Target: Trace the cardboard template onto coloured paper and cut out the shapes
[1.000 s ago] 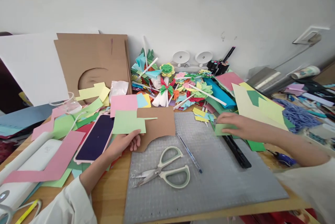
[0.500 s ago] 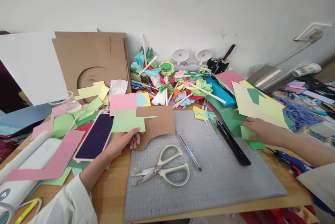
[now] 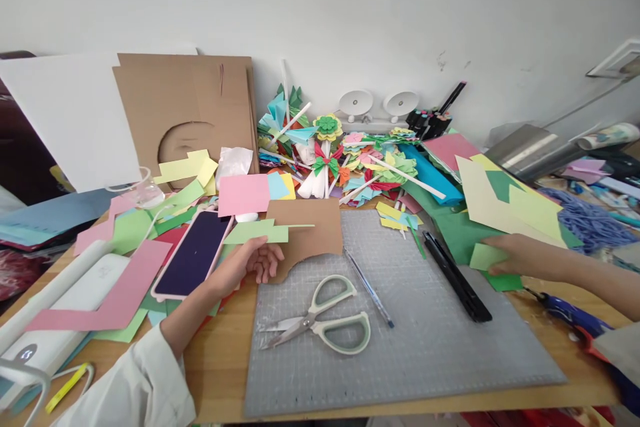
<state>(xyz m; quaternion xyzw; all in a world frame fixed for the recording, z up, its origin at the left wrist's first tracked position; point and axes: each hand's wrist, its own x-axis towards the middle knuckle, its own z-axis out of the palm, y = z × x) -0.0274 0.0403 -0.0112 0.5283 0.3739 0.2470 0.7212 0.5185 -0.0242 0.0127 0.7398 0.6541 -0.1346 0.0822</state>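
Note:
My left hand is closed on a light green paper piece, its thumb on top and the other fingers curled beneath. The paper is tilted above a brown cardboard piece with a curved cut edge. On the right, my right hand pinches a small pale green paper piece beside a dark green sheet. Between the hands, scissors with pale green handles lie spread on a grey cutting mat. A pen and a black utility knife lie there too.
Paper flowers are heaped against the wall. Cardboard sheets lean at the back left. A phone and a pink paper strip lie on the left, a blue glue gun on the right.
The view has shifted slightly. My left hand has tilted the light green paper and drawn it away from the pink paper, showing a white object beneath. My right hand keeps its pale green piece.

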